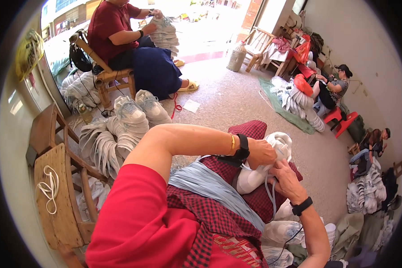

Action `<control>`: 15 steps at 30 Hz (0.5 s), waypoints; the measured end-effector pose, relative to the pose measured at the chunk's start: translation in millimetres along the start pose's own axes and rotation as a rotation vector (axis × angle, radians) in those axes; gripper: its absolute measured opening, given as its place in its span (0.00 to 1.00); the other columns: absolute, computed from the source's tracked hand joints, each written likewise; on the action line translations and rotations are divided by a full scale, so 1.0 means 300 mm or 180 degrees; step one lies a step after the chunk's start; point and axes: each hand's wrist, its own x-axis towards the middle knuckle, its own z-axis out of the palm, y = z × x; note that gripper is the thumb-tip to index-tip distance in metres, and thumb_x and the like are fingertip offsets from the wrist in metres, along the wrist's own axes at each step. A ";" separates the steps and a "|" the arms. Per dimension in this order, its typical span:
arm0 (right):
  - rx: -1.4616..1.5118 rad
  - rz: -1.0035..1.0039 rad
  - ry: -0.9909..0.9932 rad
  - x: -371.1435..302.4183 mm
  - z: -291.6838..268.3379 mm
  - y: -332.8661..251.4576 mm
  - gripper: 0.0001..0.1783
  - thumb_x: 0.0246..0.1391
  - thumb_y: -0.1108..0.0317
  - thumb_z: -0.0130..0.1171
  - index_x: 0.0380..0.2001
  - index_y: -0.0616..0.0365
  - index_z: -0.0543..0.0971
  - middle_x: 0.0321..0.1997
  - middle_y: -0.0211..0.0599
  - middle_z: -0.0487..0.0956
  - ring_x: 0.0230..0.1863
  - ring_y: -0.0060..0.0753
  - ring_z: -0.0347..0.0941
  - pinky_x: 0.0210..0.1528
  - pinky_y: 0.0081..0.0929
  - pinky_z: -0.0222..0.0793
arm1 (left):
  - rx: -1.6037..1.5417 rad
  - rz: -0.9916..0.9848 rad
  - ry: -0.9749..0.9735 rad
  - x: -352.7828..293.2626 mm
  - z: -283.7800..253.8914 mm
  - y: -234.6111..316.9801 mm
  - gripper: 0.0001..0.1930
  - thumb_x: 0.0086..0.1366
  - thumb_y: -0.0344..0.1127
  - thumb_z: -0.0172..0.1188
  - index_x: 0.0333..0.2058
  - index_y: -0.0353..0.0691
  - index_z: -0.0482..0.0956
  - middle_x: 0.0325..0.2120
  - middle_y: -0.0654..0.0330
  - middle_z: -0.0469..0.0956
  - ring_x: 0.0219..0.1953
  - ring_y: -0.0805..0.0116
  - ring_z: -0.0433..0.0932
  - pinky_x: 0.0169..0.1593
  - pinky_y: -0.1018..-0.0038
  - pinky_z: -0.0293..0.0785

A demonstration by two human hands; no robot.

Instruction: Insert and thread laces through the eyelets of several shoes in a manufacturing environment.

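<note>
On my lap, over a red-and-black checked apron [187,201], rests a white sneaker [251,181], its opening tilted up and away from me. My left hand [260,153], with a black band and gold bracelet at the wrist, bends over the shoe's upper with closed fingers. Against the near right side of the opening, my right hand [286,177] pinches a pale blue shoelace [269,190], which hangs in a loop below it. The fingertips of both hands are partly hidden. A thick bundle of pale blue laces [210,181] lies across my lap.
Stacked white shoes [116,138] stand on the left, and more shoes [281,232] lie low on the right. A wooden bench [58,201] holds a white cord [51,190]. A seated person [114,31] handles shoes ahead; two others sit along the right wall.
</note>
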 end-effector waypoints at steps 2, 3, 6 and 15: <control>0.0193 0.0016 -0.0186 0.017 -0.021 0.022 0.12 0.40 0.74 0.67 0.33 0.62 0.83 0.42 0.43 0.76 0.48 0.50 0.69 0.52 0.41 0.70 | -0.0031 -0.0084 -0.0059 0.007 0.010 -0.024 0.14 0.39 0.27 0.63 0.30 0.35 0.81 0.30 0.52 0.77 0.36 0.52 0.80 0.37 0.59 0.76; 0.0407 0.0081 -0.0341 0.026 -0.036 0.041 0.12 0.39 0.74 0.67 0.32 0.61 0.83 0.42 0.43 0.77 0.48 0.50 0.70 0.52 0.40 0.70 | -0.0251 -0.0171 -0.0152 0.014 -0.006 -0.037 0.13 0.39 0.27 0.63 0.29 0.37 0.83 0.29 0.53 0.78 0.37 0.53 0.80 0.36 0.59 0.75; 0.0511 0.0182 -0.0637 0.062 -0.083 0.072 0.10 0.38 0.73 0.68 0.30 0.61 0.84 0.39 0.42 0.80 0.46 0.48 0.73 0.49 0.39 0.72 | -0.0476 -0.0283 -0.0396 0.044 -0.042 -0.060 0.12 0.39 0.28 0.63 0.28 0.42 0.85 0.28 0.56 0.81 0.36 0.56 0.80 0.35 0.57 0.73; -0.0184 -0.0144 -0.0073 0.025 -0.039 0.008 0.13 0.38 0.72 0.65 0.32 0.60 0.81 0.37 0.40 0.76 0.44 0.47 0.72 0.45 0.40 0.74 | -0.0289 0.0192 -0.0154 0.010 -0.010 -0.070 0.12 0.40 0.29 0.64 0.28 0.44 0.86 0.31 0.60 0.80 0.37 0.57 0.80 0.39 0.55 0.70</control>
